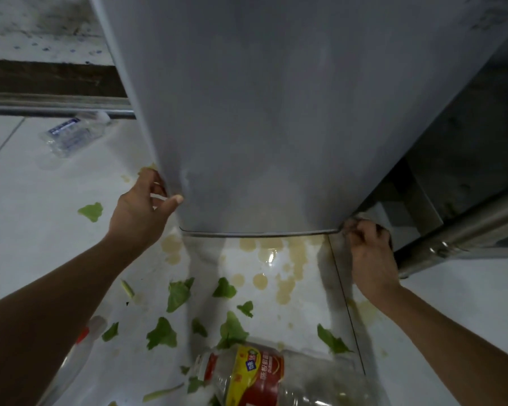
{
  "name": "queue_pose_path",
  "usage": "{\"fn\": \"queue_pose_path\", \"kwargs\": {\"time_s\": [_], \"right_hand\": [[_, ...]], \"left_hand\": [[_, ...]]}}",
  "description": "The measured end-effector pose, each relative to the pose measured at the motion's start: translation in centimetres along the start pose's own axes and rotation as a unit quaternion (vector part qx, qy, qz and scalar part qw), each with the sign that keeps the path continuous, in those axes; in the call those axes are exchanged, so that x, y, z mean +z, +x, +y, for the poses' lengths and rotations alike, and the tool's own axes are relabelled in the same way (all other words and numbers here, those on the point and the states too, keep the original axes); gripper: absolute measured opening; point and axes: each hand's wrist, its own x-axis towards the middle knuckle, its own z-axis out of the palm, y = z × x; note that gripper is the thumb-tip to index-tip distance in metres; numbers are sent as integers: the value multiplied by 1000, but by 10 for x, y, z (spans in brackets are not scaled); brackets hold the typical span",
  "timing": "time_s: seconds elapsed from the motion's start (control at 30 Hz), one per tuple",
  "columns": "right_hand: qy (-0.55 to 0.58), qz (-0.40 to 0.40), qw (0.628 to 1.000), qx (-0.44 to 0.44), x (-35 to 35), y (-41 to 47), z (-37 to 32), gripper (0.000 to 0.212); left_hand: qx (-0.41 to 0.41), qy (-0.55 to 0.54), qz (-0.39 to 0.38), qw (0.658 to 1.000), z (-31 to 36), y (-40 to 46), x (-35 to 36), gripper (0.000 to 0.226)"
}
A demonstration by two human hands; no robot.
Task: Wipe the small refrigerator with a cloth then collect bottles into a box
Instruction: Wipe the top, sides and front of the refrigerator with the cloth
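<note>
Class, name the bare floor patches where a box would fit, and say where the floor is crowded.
Bare tile lies at far left, between the clear bottle and the left hand, and at right beyond the right hand, below the steel rail. Crowded: before the fridge, with brown spills, leaf scraps and the red-labelled bottle.

Fridge (276, 112) fills upper centre, blocking forward reach. Steel rail (464, 230) crowds the right. Lower frame cluttered: leaves (178, 294), spill (282, 259), big bottle (255, 373). Left floor (18, 200) mostly open past clear bottle (71, 136).
</note>
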Motion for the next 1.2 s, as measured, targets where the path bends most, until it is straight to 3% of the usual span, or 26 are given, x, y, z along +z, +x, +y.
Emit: {"fn": "queue_pose_path", "kwargs": {"time_s": [0.07, 0.17, 0.33, 0.47, 0.57, 0.73, 0.93, 1.1, 1.2], "right_hand": [[177, 54, 982, 40, -11, -7, 7, 55], [383, 183, 898, 115, -33, -16, 6, 46], [536, 227, 790, 190, -54, 13, -7, 54], [571, 228, 764, 194, -47, 31, -21, 56], [575, 198, 770, 192, -30, 40, -11, 54], [493, 57, 843, 208, 9, 45, -5, 52], [405, 21, 892, 199, 18, 51, -1, 37], [382, -36, 902, 197, 16, 53, -8, 44], [376, -16, 899, 225, 7, 45, -16, 39]], "left_hand": [[-18, -5, 9, 1000, 3, -2, 1, 29], [-36, -27, 29, 999, 11, -9, 5, 38], [-85, -37, 39, 995, 28, -15, 14, 60], [-77, -18, 46, 996, 30, -13, 16, 59], [-74, -14, 56, 996, 26, -12, 19, 54], [-72, -9, 60, 996, 24, -14, 22, 53], [-68, 3, 57, 996, 22, -16, 23, 55], [-74, -3, 50, 996, 23, -16, 22, 53], [-87, -6, 32, 996, 26, -15, 17, 51]]}}
